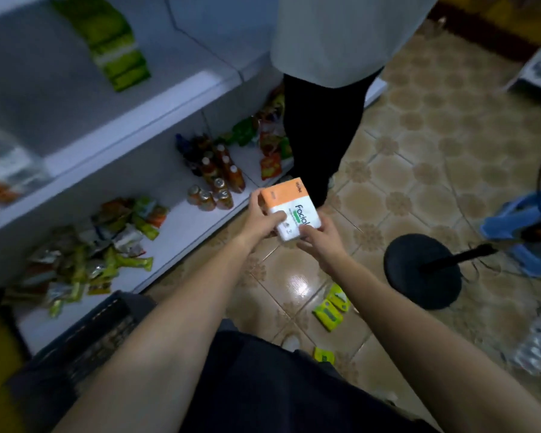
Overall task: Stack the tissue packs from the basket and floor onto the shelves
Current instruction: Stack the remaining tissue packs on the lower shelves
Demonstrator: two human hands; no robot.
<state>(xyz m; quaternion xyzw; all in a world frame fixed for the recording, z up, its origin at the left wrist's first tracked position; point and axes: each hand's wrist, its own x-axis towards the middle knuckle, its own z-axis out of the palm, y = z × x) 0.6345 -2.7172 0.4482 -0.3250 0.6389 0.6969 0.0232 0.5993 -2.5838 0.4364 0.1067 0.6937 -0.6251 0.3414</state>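
An orange and white tissue pack (289, 204) printed "Facial" is held above the tiled floor, just off the lowest shelf's edge. My left hand (260, 220) grips its left side and my right hand (319, 242) holds its lower right corner. Three small yellow-green tissue packs lie on the floor: two (331, 307) together below my right arm, one (324, 355) nearer my feet. A dark basket (85, 342) sits at lower left under my left forearm; its contents are too dark to tell. White shelves (181, 226) run along the left, with green packs (113, 42) on an upper level.
Another person in a white top and dark trousers (322, 126) stands right beside the shelves ahead. Bottles (219, 179) and snack packets (107, 245) crowd the bottom shelf. A black fan base (422, 270), a blue stool (525, 226) and wrapped water bottles (534, 348) stand on the right.
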